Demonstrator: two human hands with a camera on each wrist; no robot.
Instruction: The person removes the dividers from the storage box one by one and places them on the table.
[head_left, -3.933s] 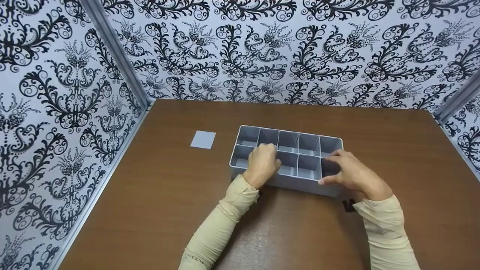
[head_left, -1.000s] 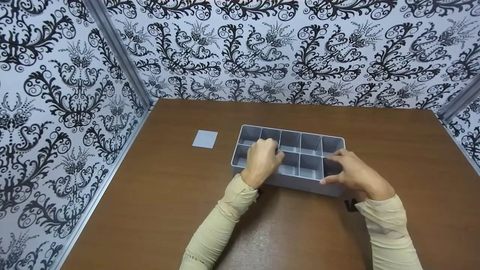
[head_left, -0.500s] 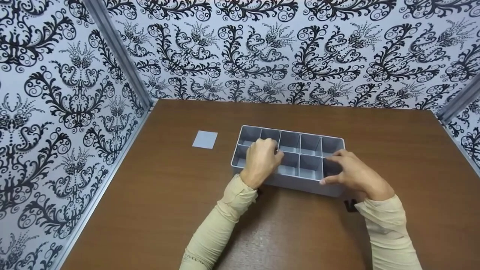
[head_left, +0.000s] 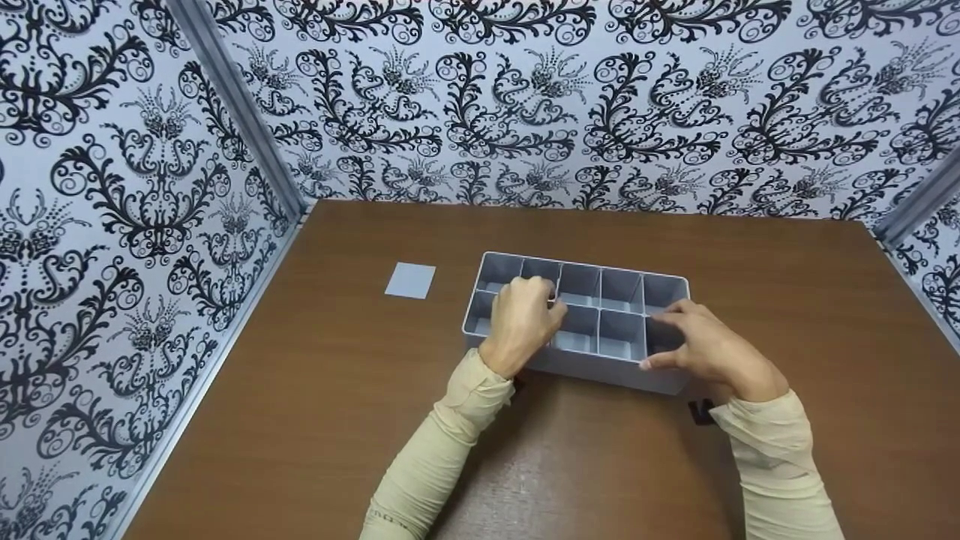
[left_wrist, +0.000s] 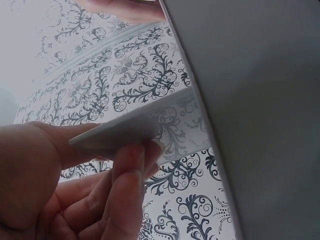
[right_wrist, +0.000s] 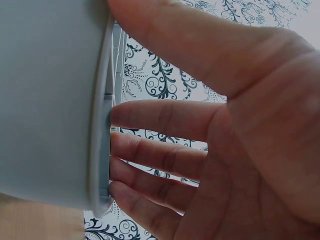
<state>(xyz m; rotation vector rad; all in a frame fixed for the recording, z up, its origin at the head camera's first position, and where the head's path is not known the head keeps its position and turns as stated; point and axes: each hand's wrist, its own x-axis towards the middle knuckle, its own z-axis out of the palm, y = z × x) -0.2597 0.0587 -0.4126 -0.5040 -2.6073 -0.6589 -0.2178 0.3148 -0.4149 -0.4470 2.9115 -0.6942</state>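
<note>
A grey compartment box [head_left: 577, 365] stands on the wooden table, with thin dividers forming two rows. My left hand [head_left: 523, 322] is over its left part, knuckles up and fingertips hidden in the head view. The left wrist view shows that hand pinching a thin, glossy divider panel [left_wrist: 125, 127] between thumb and fingers; the panel's far end meets the box rim. At the right end, my right hand [head_left: 709, 349] holds the box, thumb at the front rim and fingers farther back. In the right wrist view the fingers [right_wrist: 165, 115] reach past the rim, their tips hidden.
A flat grey square panel [head_left: 410, 280] lies on the table [head_left: 337, 375] left of the box. Patterned walls [head_left: 540, 105] close off the back and left side. Small black pieces [head_left: 702, 411] show by the right sleeve.
The head view has shifted a little since the oldest frame. Both hands and the box keep nearly the same places, and the square panel lies where it was.
</note>
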